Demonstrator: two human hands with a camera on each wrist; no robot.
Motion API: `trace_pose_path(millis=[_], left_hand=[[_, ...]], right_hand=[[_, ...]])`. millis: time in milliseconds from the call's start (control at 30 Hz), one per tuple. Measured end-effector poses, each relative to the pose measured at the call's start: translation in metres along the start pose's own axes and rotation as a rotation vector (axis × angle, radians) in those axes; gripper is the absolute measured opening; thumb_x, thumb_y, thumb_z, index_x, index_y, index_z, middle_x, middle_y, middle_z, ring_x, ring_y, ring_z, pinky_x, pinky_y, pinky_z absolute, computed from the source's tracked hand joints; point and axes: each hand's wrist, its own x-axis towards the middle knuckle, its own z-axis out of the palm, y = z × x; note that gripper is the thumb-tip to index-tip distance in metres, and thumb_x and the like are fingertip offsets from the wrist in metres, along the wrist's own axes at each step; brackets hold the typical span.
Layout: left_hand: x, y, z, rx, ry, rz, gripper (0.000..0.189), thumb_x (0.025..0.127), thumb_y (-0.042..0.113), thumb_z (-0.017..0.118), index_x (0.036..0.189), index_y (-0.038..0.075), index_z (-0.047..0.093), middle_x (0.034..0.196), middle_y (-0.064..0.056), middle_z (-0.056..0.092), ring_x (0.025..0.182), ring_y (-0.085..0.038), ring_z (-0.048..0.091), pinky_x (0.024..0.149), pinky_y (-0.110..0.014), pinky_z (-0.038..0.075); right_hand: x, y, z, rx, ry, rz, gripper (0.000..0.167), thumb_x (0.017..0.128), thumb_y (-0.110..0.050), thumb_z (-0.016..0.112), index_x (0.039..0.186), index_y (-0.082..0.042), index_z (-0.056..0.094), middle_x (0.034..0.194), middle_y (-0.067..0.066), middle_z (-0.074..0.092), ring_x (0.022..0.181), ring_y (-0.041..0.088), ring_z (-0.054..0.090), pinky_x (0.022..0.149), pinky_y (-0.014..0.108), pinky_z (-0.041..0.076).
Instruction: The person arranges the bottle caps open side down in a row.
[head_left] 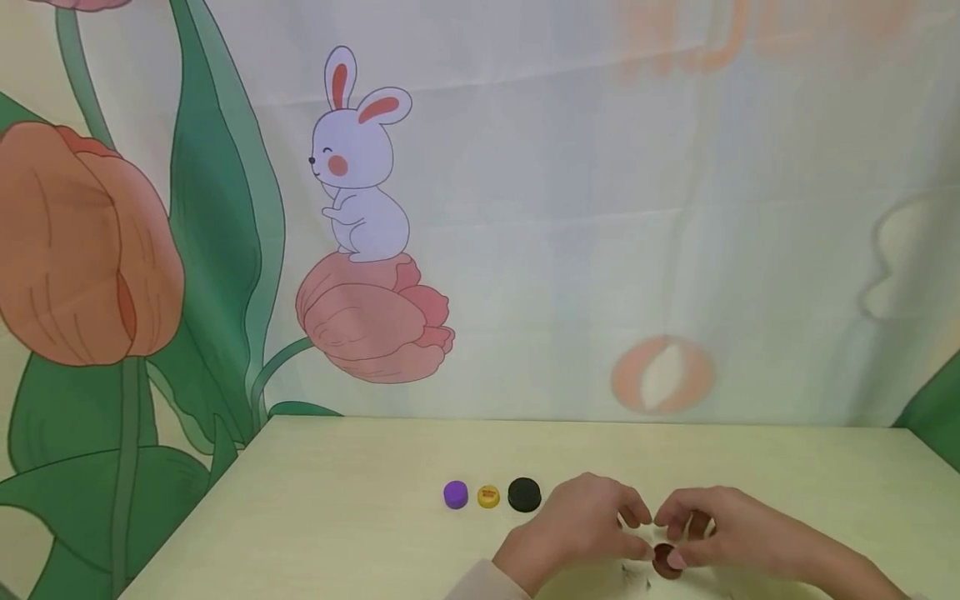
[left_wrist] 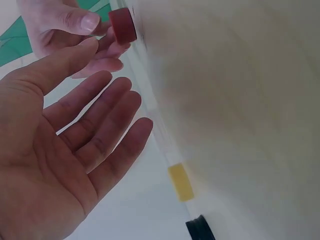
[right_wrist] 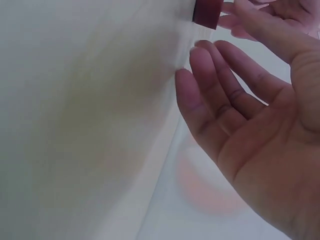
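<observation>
A dark red bottle cap [head_left: 663, 560] is on the table between the two thumbs. My left hand [head_left: 583, 523] is just left of it, its thumb tip at the cap's edge. From the other side my right hand [head_left: 738, 533] reaches in, and its thumb overlaps the cap in the head view. In the left wrist view the left hand [left_wrist: 75, 125] has its fingers spread and loosely bent, with the red cap [left_wrist: 123, 26] beyond the thumb. The right hand's fingers [right_wrist: 215, 110] are relaxed too, below the red cap [right_wrist: 208, 13] in the right wrist view.
Left of the hands, a purple cap [head_left: 456, 495], a yellow cap [head_left: 488, 497] and a black cap [head_left: 524, 495] stand in a row on the pale table [head_left: 322, 517]. A printed cloth [head_left: 555, 217] with a rabbit and tulips hangs behind the table's far edge.
</observation>
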Motion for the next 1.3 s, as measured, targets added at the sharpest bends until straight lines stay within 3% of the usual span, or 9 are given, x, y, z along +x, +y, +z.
trace_pose_path(millis=[633, 1000, 1300], left_hand=[[0.009, 0.001, 0.013, 0.02, -0.072, -0.025, 0.02, 0.086, 0.035, 0.09, 0.104, 0.028, 0.084, 0.083, 0.026, 0.068, 0.082, 0.009, 0.056, 0.071, -0.012, 0.045], [0.009, 0.001, 0.015, 0.042, -0.061, -0.012, 0.017, 0.086, 0.033, 0.09, 0.102, 0.03, 0.085, 0.082, 0.027, 0.069, 0.08, 0.01, 0.057, 0.066, -0.013, 0.045], [0.007, -0.002, 0.015, 0.013, -0.057, 0.005, 0.017, 0.089, 0.031, 0.088, 0.105, 0.026, 0.083, 0.082, 0.025, 0.068, 0.08, 0.01, 0.057, 0.069, -0.011, 0.045]], right_hand=[[-0.002, 0.006, 0.002, 0.093, -0.055, -0.018, 0.023, 0.094, -0.011, 0.081, 0.113, -0.007, 0.069, 0.1, 0.0, 0.071, 0.082, 0.013, 0.067, 0.075, 0.028, 0.056], [0.001, 0.009, 0.007, 0.065, -0.036, -0.023, 0.019, 0.094, -0.011, 0.081, 0.109, -0.01, 0.069, 0.099, 0.004, 0.073, 0.085, 0.011, 0.066, 0.074, 0.028, 0.055], [0.0, 0.0, 0.009, -0.007, 0.02, 0.012, 0.016, 0.097, -0.016, 0.08, 0.109, -0.013, 0.07, 0.096, -0.008, 0.07, 0.084, 0.008, 0.064, 0.071, 0.026, 0.053]])
